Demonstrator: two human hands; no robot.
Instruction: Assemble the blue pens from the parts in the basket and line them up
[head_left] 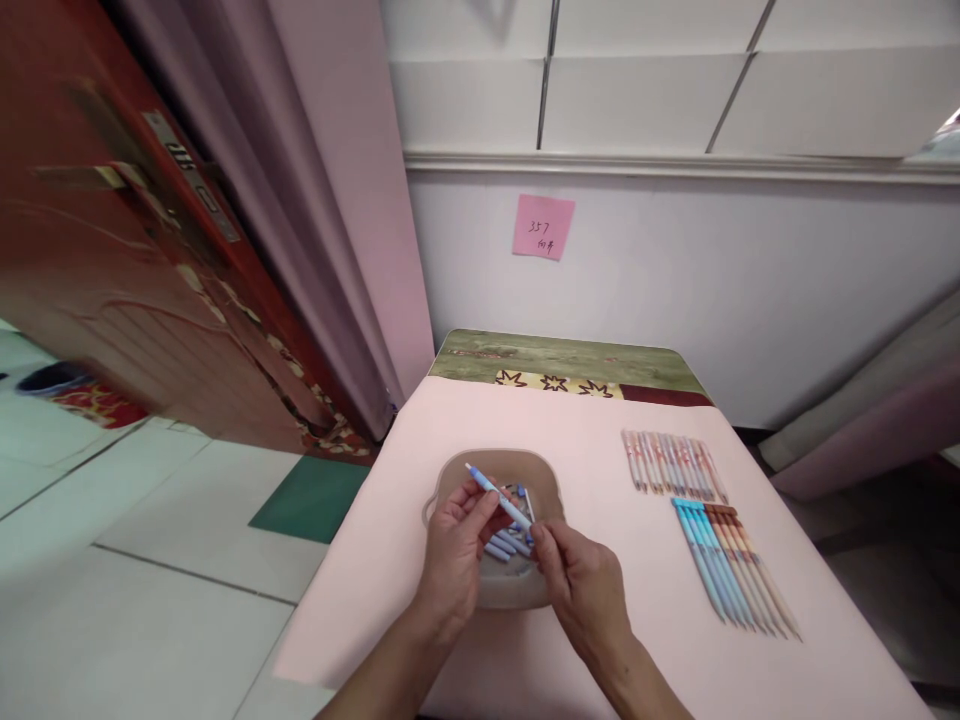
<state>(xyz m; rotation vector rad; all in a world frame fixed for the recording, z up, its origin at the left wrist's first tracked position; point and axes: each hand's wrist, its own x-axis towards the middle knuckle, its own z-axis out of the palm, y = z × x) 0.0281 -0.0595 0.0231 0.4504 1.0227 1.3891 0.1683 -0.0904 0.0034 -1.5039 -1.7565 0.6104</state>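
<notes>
Above a translucent greyish-brown tub (551,480), my two hands hold one light-blue pen (495,492) tilted across the opening. My left hand (457,535) is closed, pinching the pen's barrel near its middle with the thumb and fingers. At the pen's lower right end, my right hand (585,575) is closed with thumb and fingertips on it; its tip is hidden there. Several more blue pens (504,545) lie inside the tub, partly covered by my hands. Small blue and white pen parts (523,493) are also in the tub.
On the pink-covered table (600,660), a row of clear pens with reddish marks (671,465) lies right of the tub. Nearer is a row of blue and brown pens (735,570). A pink note (543,227) is on the wall behind; a reddish door (150,220) stands left.
</notes>
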